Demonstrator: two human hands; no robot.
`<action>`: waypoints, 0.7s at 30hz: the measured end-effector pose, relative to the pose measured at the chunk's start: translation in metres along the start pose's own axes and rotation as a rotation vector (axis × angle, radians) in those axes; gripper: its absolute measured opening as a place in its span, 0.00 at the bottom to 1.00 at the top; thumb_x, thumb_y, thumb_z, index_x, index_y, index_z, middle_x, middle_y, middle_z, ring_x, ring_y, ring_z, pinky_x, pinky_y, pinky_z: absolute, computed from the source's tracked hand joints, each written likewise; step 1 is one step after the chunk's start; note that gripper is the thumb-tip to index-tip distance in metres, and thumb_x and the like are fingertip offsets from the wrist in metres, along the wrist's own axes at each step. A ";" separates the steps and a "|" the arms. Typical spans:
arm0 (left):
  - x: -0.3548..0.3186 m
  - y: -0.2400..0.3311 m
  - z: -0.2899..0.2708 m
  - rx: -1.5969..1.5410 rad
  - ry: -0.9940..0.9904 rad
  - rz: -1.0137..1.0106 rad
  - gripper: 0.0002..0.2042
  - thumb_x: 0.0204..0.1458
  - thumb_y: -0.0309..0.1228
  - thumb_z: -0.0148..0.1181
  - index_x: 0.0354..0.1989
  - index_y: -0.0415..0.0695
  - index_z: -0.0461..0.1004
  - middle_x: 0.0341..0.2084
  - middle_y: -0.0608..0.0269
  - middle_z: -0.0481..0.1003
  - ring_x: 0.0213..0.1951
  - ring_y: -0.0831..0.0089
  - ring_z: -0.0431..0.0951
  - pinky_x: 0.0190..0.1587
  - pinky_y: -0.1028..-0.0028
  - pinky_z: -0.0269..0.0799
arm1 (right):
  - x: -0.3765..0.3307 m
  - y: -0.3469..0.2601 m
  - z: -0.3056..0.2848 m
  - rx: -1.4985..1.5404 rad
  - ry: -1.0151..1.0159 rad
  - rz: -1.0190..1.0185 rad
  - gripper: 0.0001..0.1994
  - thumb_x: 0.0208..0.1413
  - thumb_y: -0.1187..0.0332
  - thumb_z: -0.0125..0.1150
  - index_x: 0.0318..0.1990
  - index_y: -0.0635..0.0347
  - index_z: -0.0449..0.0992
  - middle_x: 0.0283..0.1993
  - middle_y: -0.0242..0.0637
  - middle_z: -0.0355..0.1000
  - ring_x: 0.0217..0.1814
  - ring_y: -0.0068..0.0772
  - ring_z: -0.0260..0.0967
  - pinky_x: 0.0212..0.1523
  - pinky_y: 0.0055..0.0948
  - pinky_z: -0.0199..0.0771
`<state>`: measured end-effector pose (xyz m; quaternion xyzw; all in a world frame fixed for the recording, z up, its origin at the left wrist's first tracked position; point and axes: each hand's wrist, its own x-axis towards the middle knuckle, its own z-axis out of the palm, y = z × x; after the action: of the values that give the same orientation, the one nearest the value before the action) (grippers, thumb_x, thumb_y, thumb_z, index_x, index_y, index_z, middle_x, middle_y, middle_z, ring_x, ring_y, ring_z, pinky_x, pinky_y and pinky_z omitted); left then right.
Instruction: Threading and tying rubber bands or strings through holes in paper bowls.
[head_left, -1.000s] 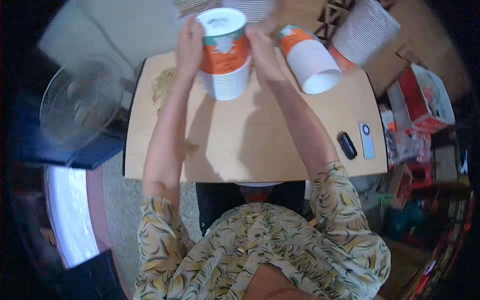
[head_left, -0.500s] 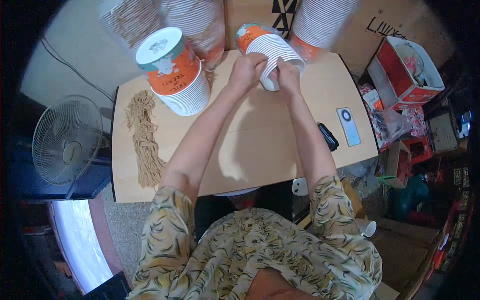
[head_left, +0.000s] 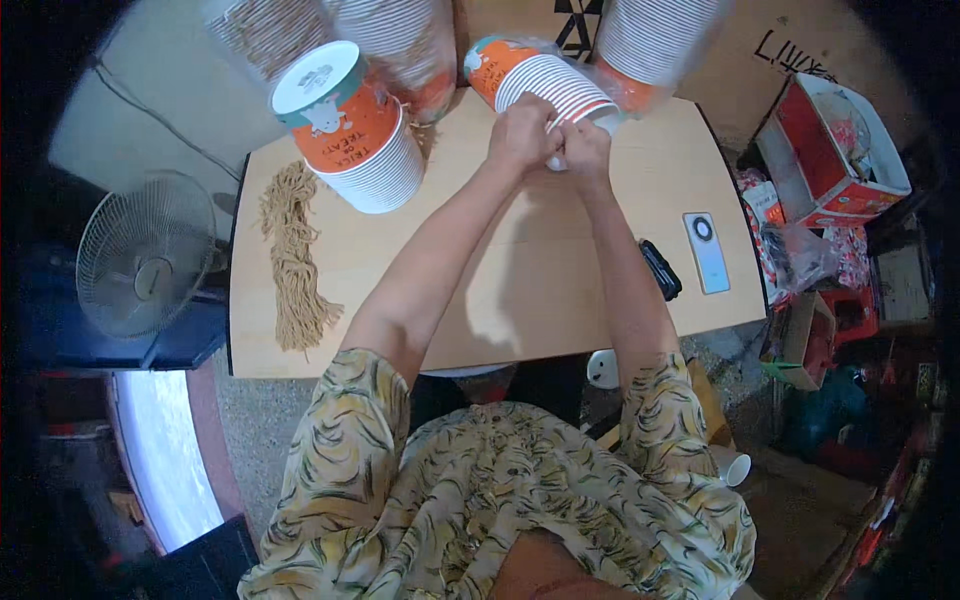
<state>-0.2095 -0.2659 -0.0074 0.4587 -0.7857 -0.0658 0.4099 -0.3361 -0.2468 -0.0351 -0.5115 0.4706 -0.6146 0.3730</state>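
A stack of orange and white paper buckets point(head_left: 545, 82) lies on its side at the table's far edge, in a clear plastic bag point(head_left: 612, 122). My left hand point(head_left: 524, 135) is closed in a fist against the stack's near rims. Beside it, almost touching, my right hand point(head_left: 583, 152) pinches at the open end of the stack. Both seem to grip the bag's bunched plastic; a whitish bit shows below the fingers, and the exact hold is hidden. Left of my hands, another stack of paper buckets point(head_left: 375, 165) stands upside down, its orange print showing.
A bundle of tan twisted cords point(head_left: 297, 265) lies on the table's left side. A black object point(head_left: 659, 270) and a phone point(head_left: 707, 252) lie at the right. More bagged bucket stacks point(head_left: 655, 45) stand behind. A fan point(head_left: 150, 265) is left of the table; a red box point(head_left: 830, 160) stands right.
My hands have drawn closer together at the stack's near end, and the whitish part below them shows less. The view has shifted slightly.
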 end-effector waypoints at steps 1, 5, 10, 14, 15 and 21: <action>-0.003 -0.003 -0.002 -0.018 -0.005 0.008 0.11 0.40 0.36 0.66 0.28 0.41 0.80 0.34 0.49 0.76 0.38 0.53 0.78 0.42 0.59 0.76 | -0.003 0.001 -0.001 0.008 -0.026 0.008 0.10 0.55 0.71 0.56 0.23 0.66 0.75 0.19 0.33 0.71 0.19 0.21 0.65 0.20 0.28 0.63; -0.010 -0.004 0.013 -0.079 0.064 0.036 0.15 0.37 0.36 0.67 0.30 0.36 0.80 0.30 0.46 0.77 0.36 0.50 0.78 0.42 0.59 0.74 | -0.008 0.018 -0.033 -0.539 -0.110 -0.163 0.10 0.53 0.70 0.56 0.27 0.69 0.75 0.24 0.47 0.70 0.27 0.39 0.70 0.28 0.36 0.68; -0.036 -0.029 -0.006 -0.135 0.254 0.030 0.13 0.41 0.35 0.64 0.30 0.37 0.79 0.29 0.47 0.76 0.34 0.50 0.77 0.40 0.58 0.73 | -0.081 -0.005 -0.045 -0.508 0.103 -0.098 0.11 0.55 0.68 0.57 0.27 0.69 0.71 0.20 0.31 0.67 0.24 0.19 0.62 0.25 0.27 0.65; -0.111 -0.028 -0.051 -0.195 0.342 -0.020 0.08 0.46 0.29 0.62 0.31 0.38 0.78 0.27 0.49 0.76 0.31 0.53 0.77 0.36 0.60 0.73 | -0.163 -0.059 -0.028 -0.668 0.083 -0.348 0.06 0.60 0.72 0.54 0.34 0.66 0.74 0.24 0.34 0.71 0.27 0.18 0.66 0.27 0.24 0.66; -0.142 -0.030 -0.068 -0.178 0.375 -0.004 0.06 0.47 0.27 0.61 0.31 0.37 0.78 0.26 0.50 0.76 0.31 0.55 0.78 0.35 0.62 0.74 | -0.182 -0.082 -0.011 -0.685 0.012 -0.255 0.06 0.61 0.73 0.54 0.38 0.66 0.76 0.28 0.38 0.75 0.29 0.23 0.71 0.31 0.24 0.70; -0.313 -0.023 -0.167 -0.208 0.159 -0.431 0.04 0.50 0.24 0.60 0.33 0.39 0.79 0.28 0.50 0.77 0.27 0.60 0.79 0.30 0.67 0.74 | -0.224 -0.066 0.040 -0.913 -0.455 -0.752 0.13 0.54 0.73 0.56 0.47 0.59 0.75 0.38 0.41 0.75 0.40 0.42 0.73 0.45 0.41 0.72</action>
<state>-0.0004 0.0084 -0.0917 0.5747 -0.6240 -0.1959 0.4920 -0.2511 -0.0261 -0.0325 -0.8674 0.3824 -0.3167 -0.0333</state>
